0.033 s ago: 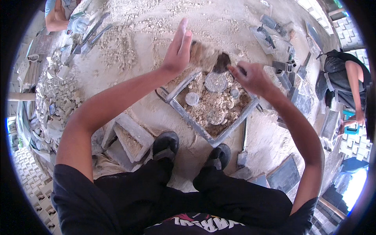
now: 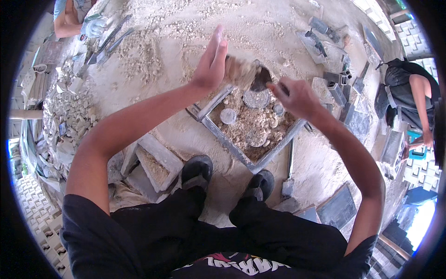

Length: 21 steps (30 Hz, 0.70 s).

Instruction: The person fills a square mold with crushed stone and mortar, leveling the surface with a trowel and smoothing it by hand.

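Note:
My left hand (image 2: 211, 65) is raised over the far left side of a square grey frame (image 2: 227, 147), its fingers stretched out and pressed flat together, the thumb up. Beside its palm is a blurred mass of tan sand (image 2: 241, 72). My right hand (image 2: 297, 95) is closed round the handle end of a dark scoop-like tool (image 2: 261, 80), whose blade meets the sand; its full shape is hidden. Loose, lumpy sand (image 2: 244, 123) fills part of the frame. Round grey pieces, a large disc (image 2: 256, 98) and a smaller disc (image 2: 228, 116), lie in it.
A long-handled tool (image 2: 289, 172) lies right of the frame. Near my left foot sits an angular mould (image 2: 158, 162) with sand inside. Rubble (image 2: 69, 116) is heaped at left. A co-worker's gloved hand (image 2: 94, 28) shows at upper left; another person (image 2: 413, 88) crouches at right.
My right hand and the dark tool have shifted slightly down and to the left. My left hand has dropped a little, still stretched out flat.

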Motion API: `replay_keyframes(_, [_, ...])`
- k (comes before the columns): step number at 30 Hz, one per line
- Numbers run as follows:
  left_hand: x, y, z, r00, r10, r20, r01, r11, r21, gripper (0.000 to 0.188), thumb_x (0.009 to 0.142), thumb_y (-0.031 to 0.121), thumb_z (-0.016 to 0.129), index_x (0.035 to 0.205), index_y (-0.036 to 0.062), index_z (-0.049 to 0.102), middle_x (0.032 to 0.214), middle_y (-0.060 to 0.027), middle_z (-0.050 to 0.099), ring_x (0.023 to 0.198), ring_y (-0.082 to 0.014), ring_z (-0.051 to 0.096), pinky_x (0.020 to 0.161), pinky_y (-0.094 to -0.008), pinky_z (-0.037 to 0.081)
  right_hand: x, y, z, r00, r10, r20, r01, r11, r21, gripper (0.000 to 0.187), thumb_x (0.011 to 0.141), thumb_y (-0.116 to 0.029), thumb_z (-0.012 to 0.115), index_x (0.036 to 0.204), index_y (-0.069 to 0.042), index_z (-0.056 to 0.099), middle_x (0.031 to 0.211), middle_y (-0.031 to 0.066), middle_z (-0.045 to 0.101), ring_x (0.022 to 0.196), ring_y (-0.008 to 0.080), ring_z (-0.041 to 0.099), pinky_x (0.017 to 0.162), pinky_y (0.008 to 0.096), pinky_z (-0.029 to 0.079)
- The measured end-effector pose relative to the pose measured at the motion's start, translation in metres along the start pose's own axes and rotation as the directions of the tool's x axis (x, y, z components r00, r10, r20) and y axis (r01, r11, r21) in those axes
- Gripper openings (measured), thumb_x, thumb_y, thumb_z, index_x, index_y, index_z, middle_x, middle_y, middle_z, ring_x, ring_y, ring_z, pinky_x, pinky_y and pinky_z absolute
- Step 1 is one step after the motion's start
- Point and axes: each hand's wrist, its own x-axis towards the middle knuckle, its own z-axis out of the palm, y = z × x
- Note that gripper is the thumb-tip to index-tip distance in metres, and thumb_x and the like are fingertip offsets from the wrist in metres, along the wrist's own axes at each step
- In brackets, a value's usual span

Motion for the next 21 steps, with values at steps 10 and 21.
replay_keyframes(10, [-0.034, -0.031, -0.032, 0.988, -0.151, 0.040, 0.150, 0.988, 0.019, 0.061, 0.104, 0.038, 0.026, 0.146, -0.0059, 0.025, 0.151, -0.0230, 0.031, 0.144, -0.0301, 0.025, 0.117, -0.0347, 0.018, -0.011, 0.005, 0.014, 0.947, -0.141, -0.288, 0.090, 0.979, -0.183, 0.046, 0.093, -0.049, 0.057, 0.085, -0.004, 0.057, 0.078, 0.0152, 0.064, 0.072, 0.0333, 0.065, 0.063, 0.0445, 0.052])
replay_keyframes(21, [-0.011, -0.152, -0.108, 0.918, -0.344, -0.194, 0.389, 0.698, 0.601, 0.074, 0.101, 0.050, 0.026, 0.149, -0.0046, 0.014, 0.158, -0.0219, 0.012, 0.148, -0.0311, 0.009, 0.120, -0.0422, 0.005, 0.124, 0.076, -0.002, 0.989, 0.139, -0.050, -0.140, 0.990, -0.017, 0.064, 0.092, -0.056, 0.052, 0.080, 0.006, 0.062, 0.072, 0.0286, 0.062, 0.072, 0.0442, 0.063, 0.068, 0.0489, 0.048])
